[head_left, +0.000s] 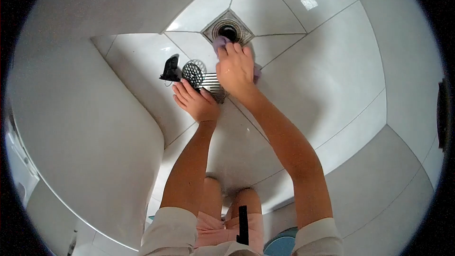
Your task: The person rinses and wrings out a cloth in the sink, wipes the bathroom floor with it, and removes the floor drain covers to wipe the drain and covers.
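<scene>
A square floor drain (pixel 206 32) with a round dark hole is set in the tiled floor. At its near edge my right hand (pixel 236 70) is closed on a purple cloth (pixel 220 43), part of which shows behind the wrist. My left hand (pixel 198 103) lies low by the floor, fingers stretched out, beside a slatted metal drain grate (pixel 211 81). Just beyond its fingertips is a round perforated strainer (pixel 192 73). Left of that stands a black drain piece (pixel 169 68). Whether my left hand presses on the grate is hard to see.
A large smooth white curved fixture (pixel 104 114) fills the left side. On the floor at the far right lies a small shiny pale square (pixel 309 2). Tiled wall (pixel 403 170) rises at the right. Part of a blue-green round object (pixel 280 245) shows near my legs.
</scene>
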`<action>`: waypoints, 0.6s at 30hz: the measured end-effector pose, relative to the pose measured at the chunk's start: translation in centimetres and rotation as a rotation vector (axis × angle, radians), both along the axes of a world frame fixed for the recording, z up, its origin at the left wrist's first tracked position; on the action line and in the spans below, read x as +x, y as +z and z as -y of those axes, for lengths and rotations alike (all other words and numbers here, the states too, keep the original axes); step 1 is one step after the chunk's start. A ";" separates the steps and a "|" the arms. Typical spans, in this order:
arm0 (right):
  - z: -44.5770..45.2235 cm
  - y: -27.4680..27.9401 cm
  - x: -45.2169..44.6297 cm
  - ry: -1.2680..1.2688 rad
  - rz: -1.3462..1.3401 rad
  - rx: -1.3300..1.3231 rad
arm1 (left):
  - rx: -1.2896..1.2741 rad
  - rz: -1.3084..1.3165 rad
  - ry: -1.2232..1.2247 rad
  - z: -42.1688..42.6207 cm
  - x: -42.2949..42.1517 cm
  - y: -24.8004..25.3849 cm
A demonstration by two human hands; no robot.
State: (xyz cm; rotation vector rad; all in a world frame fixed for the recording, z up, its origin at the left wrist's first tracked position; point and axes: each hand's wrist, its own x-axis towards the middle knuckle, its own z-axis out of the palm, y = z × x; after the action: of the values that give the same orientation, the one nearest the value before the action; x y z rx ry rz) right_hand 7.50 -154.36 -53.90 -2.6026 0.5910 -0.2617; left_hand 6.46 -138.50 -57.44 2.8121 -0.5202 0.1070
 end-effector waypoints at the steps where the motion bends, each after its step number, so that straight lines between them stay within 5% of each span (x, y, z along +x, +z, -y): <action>1: 0.3 0.2 -0.6 0.050 -0.038 -0.078 | 0.022 -0.009 0.007 0.0 0.0 0.1; 13: -1.5 -1.6 4.7 -0.219 0.125 0.084 | 0.039 0.056 -0.050 -0.3 -0.1 -0.9; 18: -1.6 -0.8 3.0 -0.102 -0.258 -0.163 | 0.038 0.086 -0.049 -0.8 -0.2 -1.6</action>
State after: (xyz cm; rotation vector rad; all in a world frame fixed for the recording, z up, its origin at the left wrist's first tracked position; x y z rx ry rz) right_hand 10.51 -152.80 -54.70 -2.7898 0.8238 -0.0043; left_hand 6.27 -137.75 -58.99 2.8391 -0.6164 0.2105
